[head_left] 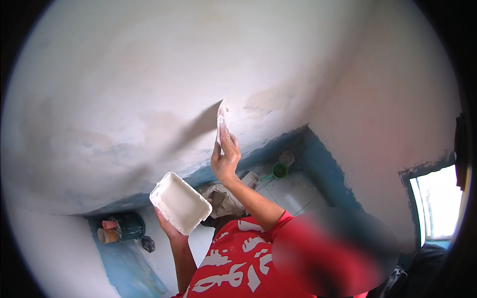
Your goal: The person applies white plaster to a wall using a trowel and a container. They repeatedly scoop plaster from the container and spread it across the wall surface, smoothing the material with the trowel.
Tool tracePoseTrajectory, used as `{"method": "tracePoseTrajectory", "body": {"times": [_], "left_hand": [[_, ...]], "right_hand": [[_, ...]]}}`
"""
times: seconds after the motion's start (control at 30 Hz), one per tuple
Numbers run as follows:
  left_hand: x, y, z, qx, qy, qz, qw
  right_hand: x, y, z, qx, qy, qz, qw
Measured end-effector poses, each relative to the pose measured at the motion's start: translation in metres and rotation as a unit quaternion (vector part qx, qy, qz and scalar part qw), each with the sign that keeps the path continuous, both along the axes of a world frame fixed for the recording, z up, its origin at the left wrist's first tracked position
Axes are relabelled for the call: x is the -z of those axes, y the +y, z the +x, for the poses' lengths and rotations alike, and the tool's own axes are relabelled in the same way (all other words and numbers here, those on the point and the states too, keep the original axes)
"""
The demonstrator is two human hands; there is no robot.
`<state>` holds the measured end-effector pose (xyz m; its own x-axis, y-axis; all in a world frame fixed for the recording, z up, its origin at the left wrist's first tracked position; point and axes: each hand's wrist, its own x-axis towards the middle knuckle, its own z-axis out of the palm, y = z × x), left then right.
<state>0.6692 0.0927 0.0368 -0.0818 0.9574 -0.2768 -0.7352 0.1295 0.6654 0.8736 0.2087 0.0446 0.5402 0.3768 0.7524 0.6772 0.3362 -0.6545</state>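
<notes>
My left hand (169, 227) supports a white rectangular tub (202, 201) from below and along its side, mostly hidden under it. White putty (179, 198) covers the tub's bottom, and dried smears crust its rim. Up and to the right, my right hand (226, 158) is closed around a putty-smeared scraper (223, 115), its fingers pressed along the blade. The scraper stands close to the patchy white wall (124, 79) and casts a long shadow there; whether its edge touches the plaster I cannot tell.
Along the wall's foot runs a blue painted band (323, 164). A crumpled bag (226, 201) and a green dipper (279, 170) lie on the tiled floor (290, 193). At lower left stands a dark bucket (131, 226) beside pink and orange cups (108, 234). A bright window (436, 203) is at right.
</notes>
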Motion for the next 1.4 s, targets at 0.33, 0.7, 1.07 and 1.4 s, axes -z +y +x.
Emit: {"method": "tracePoseTrajectory", "body": {"times": [0.33,0.7,1.07,1.4], "left_hand": [[0.003,-0.002,-0.002,-0.004,-0.013,0.007,1.0],[0.004,0.002,-0.002,0.009,-0.009,0.021,1.0],[0.004,0.0,-0.005,0.025,-0.037,0.018,0.999],[-0.013,-0.002,0.008,-0.024,0.009,0.02,0.999]], "right_hand": [[0.076,0.011,0.202,0.202,0.185,-0.118,0.954],[0.069,-0.005,0.036,-0.017,0.139,-0.131,0.981],[0.078,-0.028,0.164,0.103,0.16,-0.049,0.981],[0.06,0.017,0.09,0.137,0.135,-0.197,0.961]]}}
